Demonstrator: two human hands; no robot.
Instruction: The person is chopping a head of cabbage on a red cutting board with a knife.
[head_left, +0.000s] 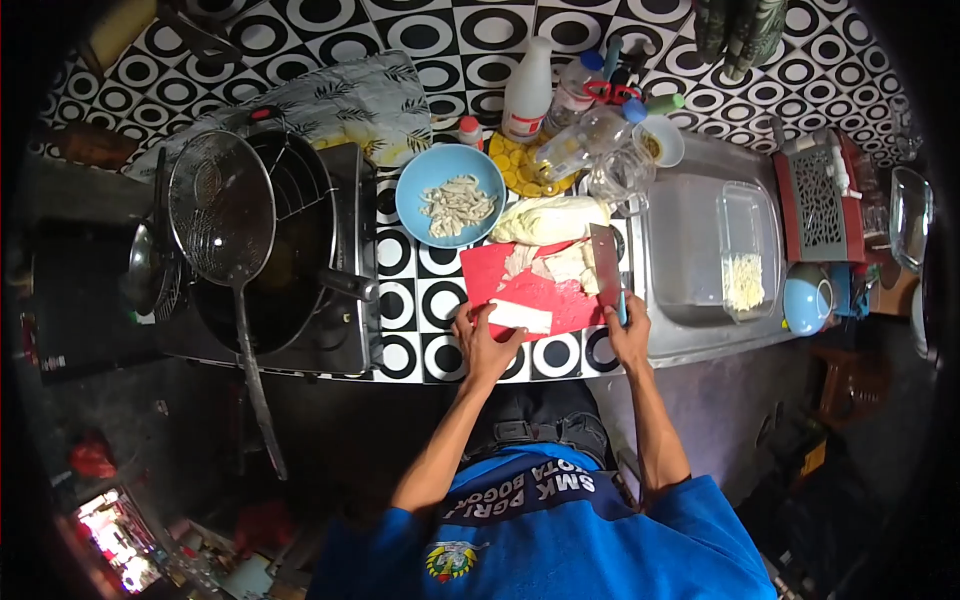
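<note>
On a red cutting board lies a pale, flat piece of cabbage. My left hand grips its near left part between fingers and thumb. In my right hand is the blue handle of a broad-bladed knife, its blade pointing away from me over the board's right side. Cut cabbage leaves lie at the back of the board, left of the blade. Just behind the board rests a larger pale cabbage. A blue bowl with shredded pale food stands behind and left of the board.
At left, a wok and a long-handled strainer sit over the stove. To the right, a steel sink holds a clear container with shredded food. Behind are a white bottle, a clear bottle and a glass jug.
</note>
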